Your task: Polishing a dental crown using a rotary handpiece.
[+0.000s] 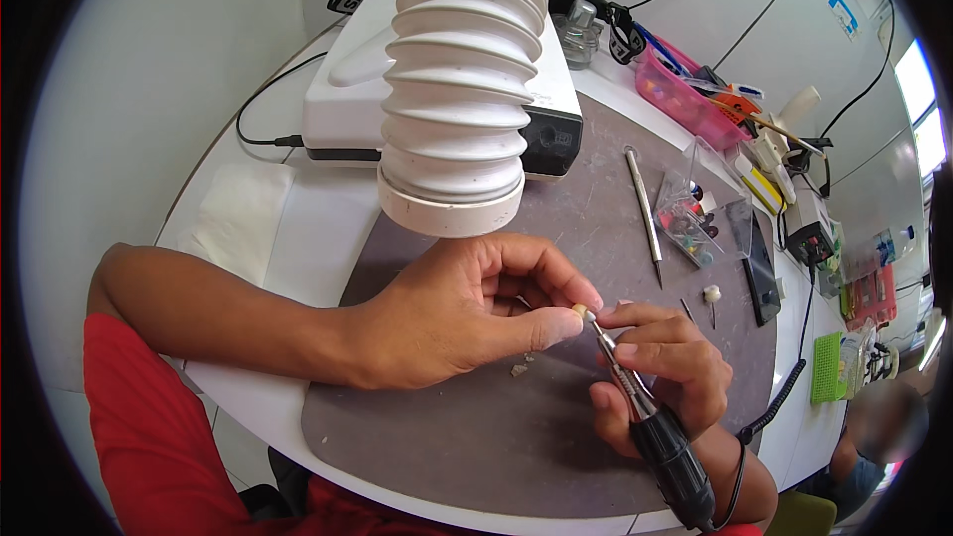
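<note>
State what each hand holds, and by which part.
Left hand pinches a small beige piece at its fingertips; right hand grips the rotary handpiece near its front.

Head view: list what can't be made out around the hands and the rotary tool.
- Small piece at the left hand: fingertips cover it, too small.
- Rotary tool: the tip's contact is too fine; right hand hides the shaft.
- Crumbs on the mat: too small.

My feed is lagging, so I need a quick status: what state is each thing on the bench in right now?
Left hand: pinching a small pale piece at the fingertips.
Right hand: closed around the rotary handpiece, tip against the piece.
White ribbed hose: hanging mouth-down above the grey mat.
Metal hand tool: lying flat, untouched.
Clear plastic box: lid open.
Pale crumbs: loose on the mat.
</note>
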Demonstrator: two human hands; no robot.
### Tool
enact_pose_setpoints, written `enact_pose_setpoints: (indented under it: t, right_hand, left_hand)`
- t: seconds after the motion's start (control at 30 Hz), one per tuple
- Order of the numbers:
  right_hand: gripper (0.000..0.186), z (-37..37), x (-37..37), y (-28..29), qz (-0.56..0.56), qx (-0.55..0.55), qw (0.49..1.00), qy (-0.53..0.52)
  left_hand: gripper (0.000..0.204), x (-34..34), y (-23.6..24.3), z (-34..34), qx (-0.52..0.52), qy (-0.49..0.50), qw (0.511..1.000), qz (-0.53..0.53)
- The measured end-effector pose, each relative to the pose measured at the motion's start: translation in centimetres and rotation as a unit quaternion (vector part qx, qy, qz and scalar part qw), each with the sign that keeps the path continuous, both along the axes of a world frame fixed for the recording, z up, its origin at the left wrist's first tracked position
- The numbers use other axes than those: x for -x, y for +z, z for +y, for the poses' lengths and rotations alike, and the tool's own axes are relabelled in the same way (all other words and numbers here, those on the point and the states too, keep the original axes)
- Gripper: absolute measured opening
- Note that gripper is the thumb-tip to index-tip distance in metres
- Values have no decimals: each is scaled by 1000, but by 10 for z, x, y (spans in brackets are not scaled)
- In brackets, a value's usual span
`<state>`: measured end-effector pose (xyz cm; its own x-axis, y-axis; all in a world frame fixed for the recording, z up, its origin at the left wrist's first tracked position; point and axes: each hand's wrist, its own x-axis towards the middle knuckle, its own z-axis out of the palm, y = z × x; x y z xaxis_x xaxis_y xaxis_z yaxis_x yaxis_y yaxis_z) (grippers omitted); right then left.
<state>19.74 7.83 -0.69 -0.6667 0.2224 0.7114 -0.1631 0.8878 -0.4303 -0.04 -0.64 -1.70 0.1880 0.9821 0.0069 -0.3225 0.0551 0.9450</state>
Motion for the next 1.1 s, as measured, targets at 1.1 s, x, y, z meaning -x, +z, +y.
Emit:
enact_pose_setpoints:
  t: [1.1]
  right_hand:
    - [30,1,0,-1,-1,5,1000,4]
  left_hand:
    - [19,0,3,0,21,-6,1000,-10]
